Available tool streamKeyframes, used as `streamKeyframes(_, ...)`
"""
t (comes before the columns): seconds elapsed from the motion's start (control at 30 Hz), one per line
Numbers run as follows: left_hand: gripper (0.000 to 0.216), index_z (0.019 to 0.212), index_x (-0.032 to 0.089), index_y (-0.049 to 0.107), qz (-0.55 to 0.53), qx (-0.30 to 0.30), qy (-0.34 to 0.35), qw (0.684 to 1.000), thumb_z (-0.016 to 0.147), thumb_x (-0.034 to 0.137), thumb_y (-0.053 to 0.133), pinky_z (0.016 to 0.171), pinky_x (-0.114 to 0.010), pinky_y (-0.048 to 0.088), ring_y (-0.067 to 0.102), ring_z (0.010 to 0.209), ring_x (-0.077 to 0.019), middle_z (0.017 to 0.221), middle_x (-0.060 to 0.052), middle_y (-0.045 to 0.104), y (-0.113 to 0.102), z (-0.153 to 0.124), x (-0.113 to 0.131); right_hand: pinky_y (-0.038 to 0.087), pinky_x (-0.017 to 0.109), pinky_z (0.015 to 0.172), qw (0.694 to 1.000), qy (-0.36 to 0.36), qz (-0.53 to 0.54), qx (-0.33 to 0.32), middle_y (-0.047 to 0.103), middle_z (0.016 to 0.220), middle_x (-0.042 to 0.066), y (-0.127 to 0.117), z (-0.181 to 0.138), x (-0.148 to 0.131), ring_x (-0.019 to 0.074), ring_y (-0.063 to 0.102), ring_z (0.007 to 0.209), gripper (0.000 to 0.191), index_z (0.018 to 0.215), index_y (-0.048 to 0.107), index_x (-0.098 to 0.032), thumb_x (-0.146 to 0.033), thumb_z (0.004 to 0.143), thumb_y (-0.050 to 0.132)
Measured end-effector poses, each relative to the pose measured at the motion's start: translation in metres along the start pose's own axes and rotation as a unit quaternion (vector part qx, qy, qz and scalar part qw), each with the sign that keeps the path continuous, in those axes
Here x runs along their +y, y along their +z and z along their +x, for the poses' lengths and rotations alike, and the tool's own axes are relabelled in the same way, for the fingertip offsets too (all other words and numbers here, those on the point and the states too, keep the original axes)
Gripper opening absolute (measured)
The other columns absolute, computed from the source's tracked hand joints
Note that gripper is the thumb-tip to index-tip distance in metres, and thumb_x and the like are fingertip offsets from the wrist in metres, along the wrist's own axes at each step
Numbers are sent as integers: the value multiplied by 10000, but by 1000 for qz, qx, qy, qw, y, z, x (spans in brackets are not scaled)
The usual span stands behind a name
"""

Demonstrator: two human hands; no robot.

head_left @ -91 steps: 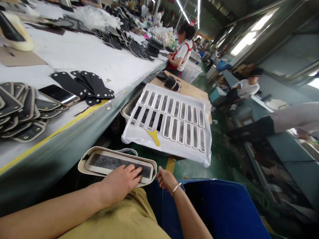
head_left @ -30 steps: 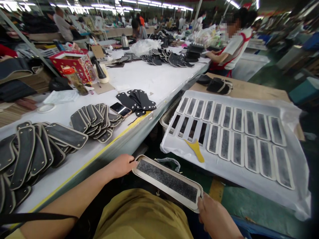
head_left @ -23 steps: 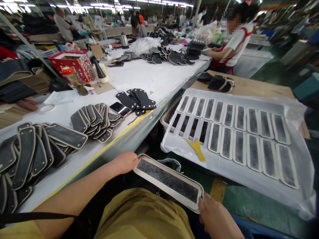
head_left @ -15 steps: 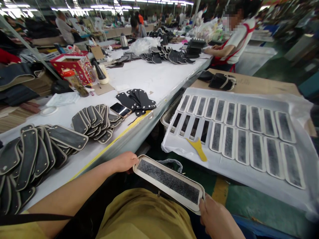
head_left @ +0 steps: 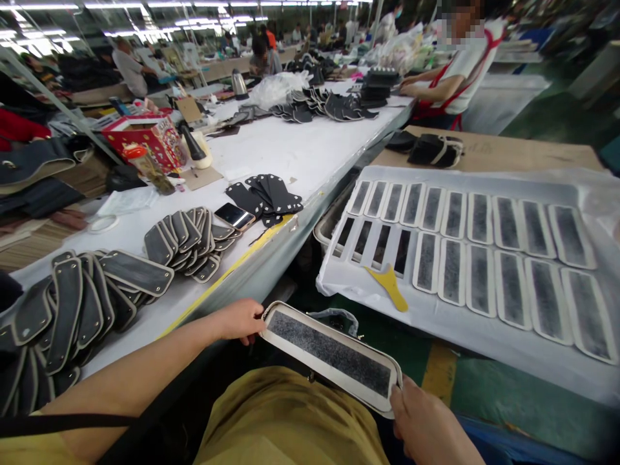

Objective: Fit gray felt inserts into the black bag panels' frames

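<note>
Between my hands, above my lap, is a long panel-like piece (head_left: 332, 355) with rounded corners, a cream rim and a speckled dark-grey middle strip. It tilts down to the right; small metal fittings show along its long sides, and its underside is hidden. My left hand (head_left: 246, 320) pinches the far left end, thumb at the rim. Around the right end closes my right hand (head_left: 411, 407), with some fingers hidden beneath. Flat pieces (head_left: 511, 278) with the same cream border and grey middle lie in two rows on a white-covered board (head_left: 387, 303) to the right.
Left, a white table (head_left: 261, 145) carries piles of dark trimmed pieces (head_left: 80, 303), a phone (head_left: 235, 216) and a red box (head_left: 150, 135). A yellow tool (head_left: 391, 287) lies on the board's near edge. A co-worker (head_left: 460, 77) sits beyond, at the table's right side.
My view has shifted slightly, so the board's pieces appear further right and larger. Both hands keep hold of the panel-like piece, which stays almost in place.
</note>
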State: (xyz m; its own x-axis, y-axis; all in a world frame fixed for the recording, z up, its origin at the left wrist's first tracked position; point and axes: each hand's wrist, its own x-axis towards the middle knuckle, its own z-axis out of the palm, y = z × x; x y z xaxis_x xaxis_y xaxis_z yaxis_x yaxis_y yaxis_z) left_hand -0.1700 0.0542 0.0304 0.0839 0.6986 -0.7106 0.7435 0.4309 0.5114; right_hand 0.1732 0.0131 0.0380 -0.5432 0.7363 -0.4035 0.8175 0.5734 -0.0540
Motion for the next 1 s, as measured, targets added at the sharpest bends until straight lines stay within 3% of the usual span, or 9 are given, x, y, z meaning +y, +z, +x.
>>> streamKeyframes(0.13,216,667,155,525,-9,2,34,999,719,363,502,490,-253,526,645,596,-191,601,-6,593,-2,-1,0,557,339,613,1000,-13,-25,-6,668,931,200,4,0,0,240,665,684,455,985,674,-63,102,686,372)
streamKeyframes(0.27,214,629,163,511,22,13,33,999,748,327,444,476,-228,480,638,559,-179,575,-8,597,-1,-2,2,568,375,653,997,-42,-38,52,674,941,205,7,-1,2,280,669,768,450,996,671,-51,104,682,388)
streamKeyframes(0.43,255,594,168,515,126,50,69,988,775,320,419,487,-210,395,602,528,-155,558,-11,602,2,-4,4,562,313,601,999,-27,-20,38,680,906,183,6,-1,3,232,669,672,445,1009,672,-76,96,699,403)
streamKeyframes(0.7,328,573,179,448,181,72,100,976,845,339,358,502,-218,316,536,521,-130,537,1,549,5,-6,-3,504,237,586,997,-11,58,59,658,811,128,17,0,8,190,649,693,363,939,646,-117,36,698,422)
streamKeyframes(1.0,338,560,179,440,220,92,132,962,837,369,394,536,-245,328,525,566,-150,567,-15,554,3,-6,-7,494,264,633,999,-14,50,17,639,744,97,15,-1,5,215,632,728,360,926,629,-137,20,637,482)
